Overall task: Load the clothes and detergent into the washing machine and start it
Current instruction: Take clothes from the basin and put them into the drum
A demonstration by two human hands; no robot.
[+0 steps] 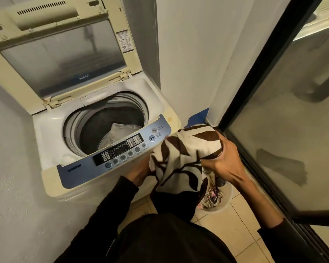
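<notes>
Patterned cloth [180,158] beside washer rim [171,114]

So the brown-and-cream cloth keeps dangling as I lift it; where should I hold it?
Grip the bunched top of the brown-and-cream cloth from above, as the right hand does; gather the hanging tail from below with the left hand.

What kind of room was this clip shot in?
Probably a small home laundry nook: a top-loading washing machine with its lid up, a laundry basket of clothes on the tiled floor, beside a glass sliding door.
</notes>
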